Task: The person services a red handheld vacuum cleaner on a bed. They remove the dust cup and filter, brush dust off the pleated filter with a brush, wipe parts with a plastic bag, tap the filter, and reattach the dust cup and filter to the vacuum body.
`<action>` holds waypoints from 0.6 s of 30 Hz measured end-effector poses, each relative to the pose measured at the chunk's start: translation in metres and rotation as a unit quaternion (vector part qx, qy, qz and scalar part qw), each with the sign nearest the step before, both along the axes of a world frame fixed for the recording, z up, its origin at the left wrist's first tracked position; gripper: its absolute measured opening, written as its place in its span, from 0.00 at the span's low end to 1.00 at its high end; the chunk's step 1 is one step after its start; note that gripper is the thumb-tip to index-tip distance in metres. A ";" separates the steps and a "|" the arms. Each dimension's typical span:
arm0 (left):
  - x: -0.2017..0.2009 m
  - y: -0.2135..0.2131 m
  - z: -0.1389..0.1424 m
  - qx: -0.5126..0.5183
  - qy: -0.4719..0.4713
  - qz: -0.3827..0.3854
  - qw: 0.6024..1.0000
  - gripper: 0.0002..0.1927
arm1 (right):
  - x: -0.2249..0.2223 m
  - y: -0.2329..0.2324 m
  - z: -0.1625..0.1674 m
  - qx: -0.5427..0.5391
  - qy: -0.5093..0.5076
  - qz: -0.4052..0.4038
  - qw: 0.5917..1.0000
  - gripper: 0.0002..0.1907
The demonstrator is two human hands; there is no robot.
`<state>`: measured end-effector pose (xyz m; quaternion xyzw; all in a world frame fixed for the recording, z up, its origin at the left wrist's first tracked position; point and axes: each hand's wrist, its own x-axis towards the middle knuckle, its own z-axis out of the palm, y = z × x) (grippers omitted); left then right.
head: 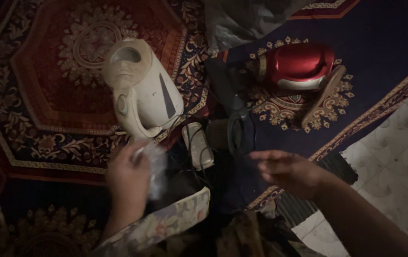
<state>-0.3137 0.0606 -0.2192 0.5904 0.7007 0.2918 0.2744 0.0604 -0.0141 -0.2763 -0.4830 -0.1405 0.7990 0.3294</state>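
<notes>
The landmark here is the cream electric kettle (142,90), lying tipped on a dark red patterned carpet (47,95) with its open mouth toward the top of the view and its handle toward the person.

Just below the kettle's handle, the left hand (127,178) is curled around a small crumpled piece of clear plastic wrap (155,164). The fingers are closed on it, and the wrap sticks out to the right of the fist, blurred and pale. The hand does not appear to touch the kettle, though it is close under it. A floral-print sleeve (166,223) covers the forearm behind that hand.

Below and to the right of the kettle, well apart from the left hand, the right hand (287,171) hovers with its fingers spread and loose, holding nothing. It is blurred, so finer detail of the fingers cannot be told.

Between the two hands, just right of the kettle's base, lies a small white adapter block (198,145) with black cords (189,162) tangled around it. Next to that, further right, sits a dark cylindrical object (235,133), too dim to identify.

Far to the right of the kettle, on a dark blue patterned rug (384,43), a red and silver appliance (299,64) rests on its side. White floor tiles (394,162) show beyond the rug's edge.
</notes>
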 end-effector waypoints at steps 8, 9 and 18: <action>0.105 0.013 0.031 -0.050 -0.495 -0.126 0.859 0.41 | -0.073 0.039 0.056 0.117 -0.051 0.087 0.988 0.23; 0.108 0.013 0.030 0.044 -0.386 -0.153 0.909 0.42 | -0.072 0.041 0.057 0.108 -0.055 0.084 0.989 0.22; 0.108 0.016 0.024 0.043 -0.063 -0.008 0.997 0.16 | -0.037 0.033 0.077 0.091 -0.021 -0.093 0.991 0.20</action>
